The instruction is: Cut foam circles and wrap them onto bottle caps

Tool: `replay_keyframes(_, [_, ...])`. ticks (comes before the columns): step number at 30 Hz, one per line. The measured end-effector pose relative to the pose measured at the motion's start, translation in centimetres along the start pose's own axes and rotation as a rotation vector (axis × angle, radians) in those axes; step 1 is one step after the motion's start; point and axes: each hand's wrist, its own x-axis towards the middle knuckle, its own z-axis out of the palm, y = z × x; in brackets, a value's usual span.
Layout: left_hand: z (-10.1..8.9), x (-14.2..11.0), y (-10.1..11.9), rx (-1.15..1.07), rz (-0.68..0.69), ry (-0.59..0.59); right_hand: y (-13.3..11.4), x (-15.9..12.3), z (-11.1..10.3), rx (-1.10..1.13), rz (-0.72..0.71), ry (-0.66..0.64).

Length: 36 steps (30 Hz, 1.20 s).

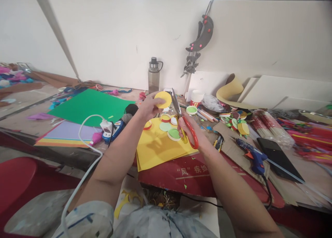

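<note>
1. Left hand [153, 106]: fingers pinched closed on the yellow disc [164, 99], most of its rim exposed. Disc is held up past the far side of the yellow sheets [153, 156].
2. Right hand [191, 129]: fingers wrapped through the scissors [176, 103] handles, curled rather than spread. Blades point up and away, just right of the disc. Can't tell if they touch its edge.
3. Under the hands: yellow sheets with round pieces, incl. a green-centred ring [174, 134], near their far edge. Near part of the top sheet is bare; decent room there.
4. Front edge: red board [166, 178] sticks out past the sheets, only small green scraps on it.
5. Right side tight: utility knife [219, 142] near the right forearm, then glue gun [255, 158] and black phone [280, 158].
6. Left side: white cord [100, 154] drops past the table edge by the left forearm. Green sheet [90, 107] beyond lies wide and flat.
7. Bottle [154, 79] stands behind the left hand, by the wall.
</note>
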Motion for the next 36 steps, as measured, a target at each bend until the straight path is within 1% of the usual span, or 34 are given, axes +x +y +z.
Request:
replay_keyframes(5, [-0.1,-0.03,-0.13,0.036,-0.04,-0.083,-0.4,-0.02,-0.44,-0.053,-0.052,-0.062])
replay_keyframes(10, [-0.34,0.01,-0.14,0.054,-0.05,-0.097,-0.54,-0.02,-0.48,-0.091,-0.047,-0.054])
replay_keyframes(15, [-0.37,-0.14,-0.05,0.083,-0.065,-0.125,-0.62,-0.07,-0.49,-0.068,-0.034,-0.061])
replay_keyframes(30, [-0.21,-0.15,-0.05,0.08,-0.052,-0.107,-0.75,-0.22,-0.29,-0.015,0.003,-0.042])
replay_keyframes(36, [-0.35,-0.07,-0.07,0.074,-0.056,-0.125,-0.44,-0.31,-0.37,-0.009,0.0,-0.045])
